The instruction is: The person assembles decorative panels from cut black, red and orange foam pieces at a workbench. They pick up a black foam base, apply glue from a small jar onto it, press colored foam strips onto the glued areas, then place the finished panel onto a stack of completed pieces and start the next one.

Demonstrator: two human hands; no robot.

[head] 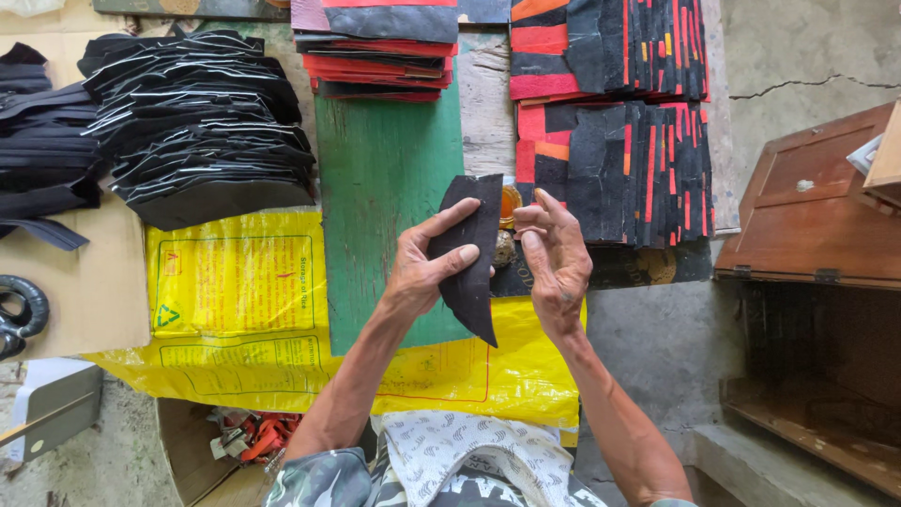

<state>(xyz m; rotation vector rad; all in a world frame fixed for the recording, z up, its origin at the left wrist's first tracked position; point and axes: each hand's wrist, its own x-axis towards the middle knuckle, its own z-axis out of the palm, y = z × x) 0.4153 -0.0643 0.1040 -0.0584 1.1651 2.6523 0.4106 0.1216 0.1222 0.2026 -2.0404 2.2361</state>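
Left hand (424,268) clamped on a black curved leather piece (471,253), thumb across its face, held upright above the green board (380,178) dead centre. Right hand (554,258) just at 3 o'clock of it, fingers curled loosely together on nothing, near the piece's edge. Stack of black cut pieces (202,127) off at 10 o'clock, red-and-black pieces (615,169) at 1 o'clock, yellow sack (235,300) over the tabletop at 8.

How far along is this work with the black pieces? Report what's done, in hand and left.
Done, by the look of it: rows of black-and-red pieces laid overlapping at upper right. In hand: the left hand pinches one curved black piece upright over the green board; the right hand is beside it, fingers curled, apparently empty. Left, probably: the big pile of plain black pieces at upper left.
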